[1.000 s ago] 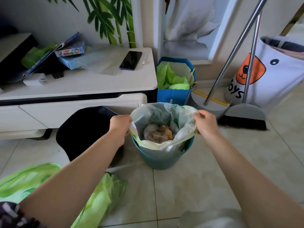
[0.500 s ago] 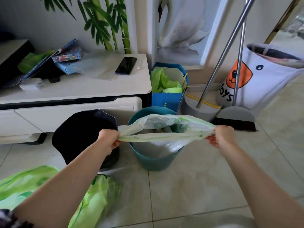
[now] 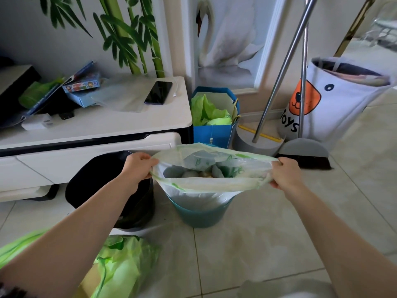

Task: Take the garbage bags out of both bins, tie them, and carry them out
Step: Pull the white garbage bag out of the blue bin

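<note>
A pale, translucent garbage bag (image 3: pixel 206 186) with green print rises partly out of the teal bin (image 3: pixel 200 214) on the tiled floor. My left hand (image 3: pixel 138 168) grips the bag's rim on the left and my right hand (image 3: pixel 284 175) grips it on the right, stretching the mouth wide. Rubbish shows inside the bag. A black bin (image 3: pixel 107 188) stands just left of the teal one, behind my left forearm. A green garbage bag (image 3: pixel 122 263) lies on the floor at the lower left.
A white cabinet (image 3: pixel 103 123) with a phone (image 3: pixel 158 92) and boxes stands behind the bins. A blue paper bag (image 3: pixel 211 134) with green plastic, a dustpan (image 3: pixel 255 140), a broom (image 3: pixel 304 153) and a white toy bin (image 3: pixel 335 104) line the wall on the right.
The bag came off the teal bin's rim, was pulled flat and taut, and now sits higher with its mouth open wider. My hands have moved apart and upward.
</note>
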The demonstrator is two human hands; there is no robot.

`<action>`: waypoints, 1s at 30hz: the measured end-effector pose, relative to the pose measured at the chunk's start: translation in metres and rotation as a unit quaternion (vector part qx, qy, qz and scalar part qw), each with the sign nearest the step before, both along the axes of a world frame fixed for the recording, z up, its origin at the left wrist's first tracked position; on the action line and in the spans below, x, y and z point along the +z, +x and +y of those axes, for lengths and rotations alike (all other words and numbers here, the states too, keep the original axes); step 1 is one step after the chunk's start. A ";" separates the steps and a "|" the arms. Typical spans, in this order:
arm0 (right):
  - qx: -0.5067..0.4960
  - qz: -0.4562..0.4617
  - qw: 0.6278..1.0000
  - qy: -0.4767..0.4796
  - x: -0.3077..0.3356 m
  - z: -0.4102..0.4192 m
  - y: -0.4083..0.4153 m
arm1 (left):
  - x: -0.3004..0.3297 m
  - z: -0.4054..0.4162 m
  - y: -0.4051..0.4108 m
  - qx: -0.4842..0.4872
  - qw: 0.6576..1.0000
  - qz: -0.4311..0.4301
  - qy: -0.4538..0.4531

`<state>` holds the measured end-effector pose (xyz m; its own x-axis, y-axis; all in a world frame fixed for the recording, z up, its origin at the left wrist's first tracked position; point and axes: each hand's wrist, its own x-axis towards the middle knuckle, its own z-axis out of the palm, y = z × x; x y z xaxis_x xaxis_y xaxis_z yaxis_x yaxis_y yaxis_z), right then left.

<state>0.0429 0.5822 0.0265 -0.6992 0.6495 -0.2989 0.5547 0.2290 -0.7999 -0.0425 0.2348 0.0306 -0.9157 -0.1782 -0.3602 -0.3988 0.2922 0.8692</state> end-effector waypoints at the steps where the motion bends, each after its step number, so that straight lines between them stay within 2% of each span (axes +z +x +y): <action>1: -0.003 0.016 1.000 -0.022 0.004 -0.003 -0.002 | 0.001 -0.002 -0.002 0.007 1.000 0.011 0.004; 5: -0.011 0.106 0.981 -0.165 0.029 -0.018 -0.011 | 0.011 -0.002 0.001 0.018 0.998 0.050 -0.019; 9: -0.010 0.206 0.954 -0.219 0.059 -0.036 -0.021 | 0.039 0.002 -0.002 0.066 0.992 0.096 0.038; 14: 0.000 0.256 0.957 -0.133 0.096 -0.044 -0.030 | 0.089 -0.005 -0.002 0.034 0.983 0.148 0.098; 22: -0.010 0.323 0.945 -0.052 0.185 -0.038 -0.022 | 0.182 -0.021 0.022 0.082 0.951 0.252 0.159; 30: -0.024 0.350 0.936 -0.036 0.260 -0.041 0.025 | 0.251 -0.038 0.082 0.109 0.930 0.300 0.181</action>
<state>0.0677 0.5414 0.2866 -0.7101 0.6815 0.1768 -0.1027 0.1482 -0.9836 0.0391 0.1964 0.2820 -0.9275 -0.3496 0.1322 0.1752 -0.0943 0.9800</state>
